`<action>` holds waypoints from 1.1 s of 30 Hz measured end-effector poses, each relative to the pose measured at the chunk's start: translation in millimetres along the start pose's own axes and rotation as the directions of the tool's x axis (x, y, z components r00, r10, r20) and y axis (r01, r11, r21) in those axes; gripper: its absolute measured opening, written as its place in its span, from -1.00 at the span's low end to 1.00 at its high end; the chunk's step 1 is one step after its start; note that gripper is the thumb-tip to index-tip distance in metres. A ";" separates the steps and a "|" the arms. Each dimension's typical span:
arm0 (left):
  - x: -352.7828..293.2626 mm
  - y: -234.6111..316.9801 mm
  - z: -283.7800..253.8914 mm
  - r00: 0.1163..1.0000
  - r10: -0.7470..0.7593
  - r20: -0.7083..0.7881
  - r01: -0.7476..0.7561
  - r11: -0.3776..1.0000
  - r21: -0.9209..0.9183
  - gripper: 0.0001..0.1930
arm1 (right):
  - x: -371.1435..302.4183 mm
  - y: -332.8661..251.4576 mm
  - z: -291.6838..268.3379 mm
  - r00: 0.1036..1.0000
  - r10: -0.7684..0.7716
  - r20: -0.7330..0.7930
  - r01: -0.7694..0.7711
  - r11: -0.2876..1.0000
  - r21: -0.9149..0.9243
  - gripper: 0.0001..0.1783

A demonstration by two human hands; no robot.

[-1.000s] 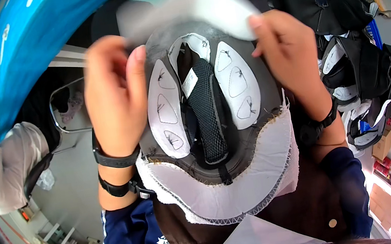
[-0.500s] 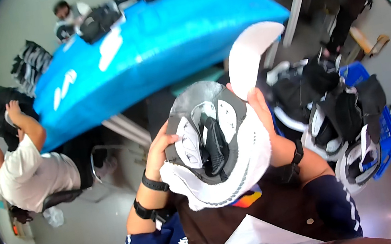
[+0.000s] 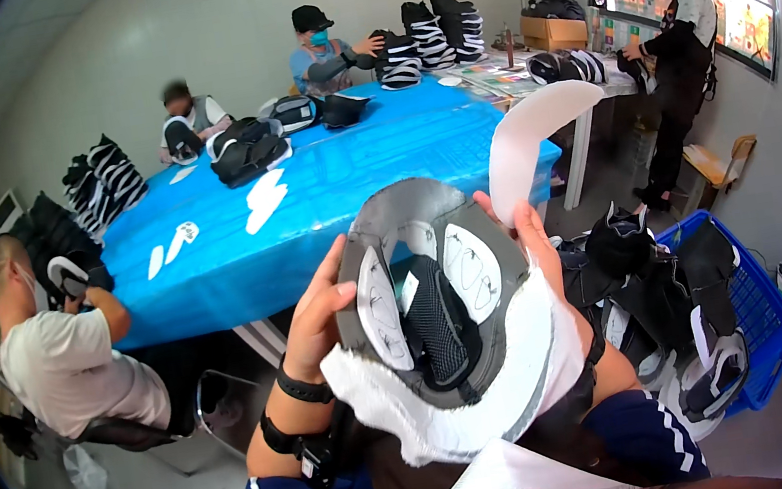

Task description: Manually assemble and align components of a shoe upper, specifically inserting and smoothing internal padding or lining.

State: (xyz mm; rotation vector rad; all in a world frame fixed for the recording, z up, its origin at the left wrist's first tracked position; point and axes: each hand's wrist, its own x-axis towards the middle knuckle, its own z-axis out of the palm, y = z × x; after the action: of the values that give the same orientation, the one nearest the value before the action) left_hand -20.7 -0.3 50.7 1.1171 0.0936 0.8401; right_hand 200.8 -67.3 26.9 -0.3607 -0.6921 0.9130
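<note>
In front of my chest I hold an unfinished shoe upper [image 3: 521, 367], with its grey lined inside turned up. Its lower border is ragged white material, and white stitched patches and a black mesh tongue [image 3: 438, 323] show within. My left hand [image 3: 315, 311] grips the upper's left side, thumb over the edge. My right hand [image 3: 543, 247] is closed on the base of a curved white stiffener [image 3: 523, 144] that stands up above the upper. The same hand lies along the upper's right side, and some of its fingers are hidden.
A blue-covered table [image 3: 327, 224] stands ahead, bearing black pieces [image 3: 248, 152] and white cutouts [image 3: 265, 200]. At my right a blue basket [image 3: 763, 330] is heaped with black and white uppers. One co-worker [image 3: 75, 363] sits at left; others work around the far side.
My view has lifted, showing more of the room and far table. The upper sits lower and tilts to show more of its inside. Both hands keep their holds.
</note>
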 end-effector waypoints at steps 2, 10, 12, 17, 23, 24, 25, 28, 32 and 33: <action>0.2 -2.0 3.8 0.996 0.088 -0.021 -0.080 0.963 0.259 -0.08 | 3.8 5.1 -5.5 1.000 -0.001 0.008 0.001 1.000 -0.005 -0.60; 7.3 -64.1 -64.6 0.999 0.031 -0.011 -0.023 0.892 0.451 -0.32 | -8.6 52.7 -37.7 0.969 0.229 -0.093 -0.229 0.973 0.007 -0.65; 21.9 -65.6 -79.8 0.977 -0.171 -0.126 0.188 0.972 0.141 -0.36 | 0.6 56.0 -38.9 0.985 0.128 -0.114 -0.147 0.973 -0.176 -0.65; 72.8 -53.4 -113.0 0.951 -0.308 -0.014 0.300 0.916 0.264 -0.51 | 32.3 53.7 -29.4 0.941 0.332 -0.069 -0.338 0.909 -0.242 -0.67; 104.6 -64.5 -123.5 0.827 -0.544 -0.143 0.556 0.752 0.355 -0.53 | 44.1 88.2 -56.6 0.933 0.311 -0.181 -0.348 0.908 -0.235 -0.68; 105.1 -67.2 -129.8 0.801 -0.577 -0.159 0.587 0.703 0.403 -0.53 | 41.9 94.4 -53.2 0.931 0.292 -0.217 -0.348 0.889 -0.297 -0.67; 108.5 -69.7 -130.3 0.807 -0.566 -0.170 0.567 0.660 0.492 -0.56 | 42.4 99.2 -57.2 0.950 0.247 -0.191 -0.307 0.852 -0.425 -0.66; 119.0 -72.2 -124.9 0.798 -0.592 -0.114 0.515 0.572 0.638 -0.68 | 41.7 106.2 -62.1 0.963 0.208 -0.171 -0.269 0.743 -0.613 -0.63; 129.8 -62.5 -124.6 0.702 -0.693 -0.166 0.516 0.334 0.789 -0.64 | 42.2 117.4 -77.4 0.988 0.065 -0.142 -0.154 0.570 -0.807 -0.62; 130.1 -66.0 -127.0 0.697 -0.697 -0.169 0.524 0.333 0.784 -0.64 | 40.3 117.2 -76.8 0.988 0.034 -0.150 -0.146 0.513 -0.846 -0.61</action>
State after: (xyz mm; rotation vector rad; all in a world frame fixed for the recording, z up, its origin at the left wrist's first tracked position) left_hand 47.3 166.5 -19.7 1.8349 0.7639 -0.1057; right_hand 200.0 32.8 -79.0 -1.3601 -1.0021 0.5639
